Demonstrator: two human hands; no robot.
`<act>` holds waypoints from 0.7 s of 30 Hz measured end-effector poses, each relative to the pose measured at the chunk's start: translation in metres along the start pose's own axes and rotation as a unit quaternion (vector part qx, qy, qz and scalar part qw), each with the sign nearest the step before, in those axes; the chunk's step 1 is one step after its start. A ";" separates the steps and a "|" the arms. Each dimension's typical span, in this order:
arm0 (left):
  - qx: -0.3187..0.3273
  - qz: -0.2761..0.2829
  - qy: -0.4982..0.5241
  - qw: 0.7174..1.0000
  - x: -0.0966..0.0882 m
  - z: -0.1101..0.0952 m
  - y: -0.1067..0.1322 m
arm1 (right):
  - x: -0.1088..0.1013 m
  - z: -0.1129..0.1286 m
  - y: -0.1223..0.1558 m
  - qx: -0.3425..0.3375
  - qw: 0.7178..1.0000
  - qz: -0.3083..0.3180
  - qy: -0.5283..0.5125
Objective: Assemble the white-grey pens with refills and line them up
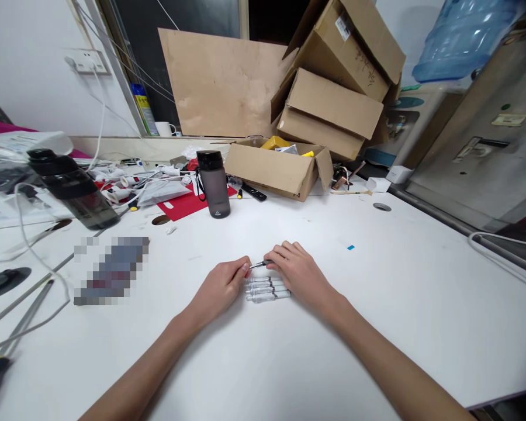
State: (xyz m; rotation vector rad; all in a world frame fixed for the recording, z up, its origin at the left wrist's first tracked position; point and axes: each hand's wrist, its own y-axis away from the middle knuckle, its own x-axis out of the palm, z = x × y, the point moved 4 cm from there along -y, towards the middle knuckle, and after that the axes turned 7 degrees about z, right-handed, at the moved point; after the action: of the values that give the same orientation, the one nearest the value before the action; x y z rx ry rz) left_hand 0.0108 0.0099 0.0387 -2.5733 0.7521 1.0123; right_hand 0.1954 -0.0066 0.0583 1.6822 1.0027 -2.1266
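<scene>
My left hand (225,285) and my right hand (297,271) rest close together on the white table (377,304), near its middle. Between their fingertips they pinch a thin dark pen (259,265), held level just above the tabletop. Under it, between my hands, lie three clear pens (266,289) side by side in a row, touching or nearly touching both hands.
A smoky grey bottle (213,183) stands behind my hands, a dark bottle (72,188) lies tilted at the left among cables. An open cardboard box (277,168) and stacked boxes (338,88) fill the back. A blurred patch (110,270) sits left; a small blue scrap (351,247) right.
</scene>
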 end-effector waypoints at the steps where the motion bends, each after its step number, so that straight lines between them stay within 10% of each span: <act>1: -0.001 0.001 -0.008 1.000 -0.001 0.000 0.000 | -0.002 0.000 0.001 0.003 1.000 -0.002 -0.012; 21: -0.013 0.024 -0.031 0.999 -0.002 -0.001 -0.001 | -0.001 0.004 0.003 0.051 0.986 -0.001 -0.161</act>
State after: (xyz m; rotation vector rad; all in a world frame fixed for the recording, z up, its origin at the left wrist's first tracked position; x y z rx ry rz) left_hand 0.0102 0.0109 0.0410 -2.5443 0.7938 1.1179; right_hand 0.1944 -0.0116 0.0586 1.3148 0.8135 -2.3868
